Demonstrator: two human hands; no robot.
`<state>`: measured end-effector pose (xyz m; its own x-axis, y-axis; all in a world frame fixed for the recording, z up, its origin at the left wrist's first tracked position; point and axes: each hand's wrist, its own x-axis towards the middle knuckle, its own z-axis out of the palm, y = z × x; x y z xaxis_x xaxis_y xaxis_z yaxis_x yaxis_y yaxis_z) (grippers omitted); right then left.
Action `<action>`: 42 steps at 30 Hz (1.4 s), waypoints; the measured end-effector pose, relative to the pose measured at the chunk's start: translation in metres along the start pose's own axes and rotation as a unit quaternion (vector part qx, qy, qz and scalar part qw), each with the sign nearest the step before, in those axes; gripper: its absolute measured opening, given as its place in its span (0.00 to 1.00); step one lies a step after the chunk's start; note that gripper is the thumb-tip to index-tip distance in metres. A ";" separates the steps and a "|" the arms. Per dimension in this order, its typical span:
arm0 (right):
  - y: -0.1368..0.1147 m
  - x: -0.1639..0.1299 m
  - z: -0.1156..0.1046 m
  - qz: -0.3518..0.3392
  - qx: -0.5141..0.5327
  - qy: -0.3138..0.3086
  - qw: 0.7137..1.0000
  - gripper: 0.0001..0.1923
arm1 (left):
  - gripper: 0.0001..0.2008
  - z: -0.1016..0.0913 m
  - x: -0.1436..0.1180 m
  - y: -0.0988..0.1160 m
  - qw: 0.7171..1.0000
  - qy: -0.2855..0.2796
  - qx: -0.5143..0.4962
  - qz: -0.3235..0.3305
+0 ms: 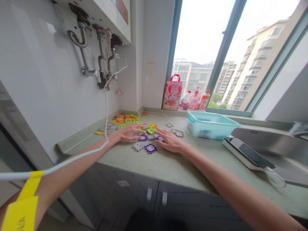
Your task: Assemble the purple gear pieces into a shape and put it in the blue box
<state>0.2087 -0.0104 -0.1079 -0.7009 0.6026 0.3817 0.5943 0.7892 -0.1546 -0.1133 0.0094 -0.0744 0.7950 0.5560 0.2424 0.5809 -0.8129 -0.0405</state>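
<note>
On the countertop lies a spread of flat, notched plastic building pieces in orange, green, yellow, grey and purple. My left hand (130,132) rests palm down over the pieces, its fingers stretched out beside a purple piece (142,138). Facing it from the right, my right hand (169,141) has its fingers spread and touches another purple piece (160,139), partly hidden. Between the hands sit a grey piece (151,137) and green pieces (151,131). Nearer to me are a separate grey piece (138,147) and a purple piece (150,148).
A turquoise plastic tub (211,123) stands right of the hands. Beyond it is a steel sink (284,154), with a phone on a white block (250,153) at its edge. A white cable (106,106) crosses my left arm. Bottles (194,100) and a pink bag (172,94) line the windowsill.
</note>
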 end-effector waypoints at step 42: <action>-0.011 -0.003 -0.009 -0.042 -0.037 0.054 0.997 0.20 | 0.13 -0.001 0.011 0.038 0.993 0.037 -0.066 0.085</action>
<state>0.2080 -0.0214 -0.0991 -0.7052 0.5150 0.4874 0.5654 0.8232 -0.0519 -0.0833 -0.0154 -0.0724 0.8619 0.3981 0.3140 0.4070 -0.9126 0.0396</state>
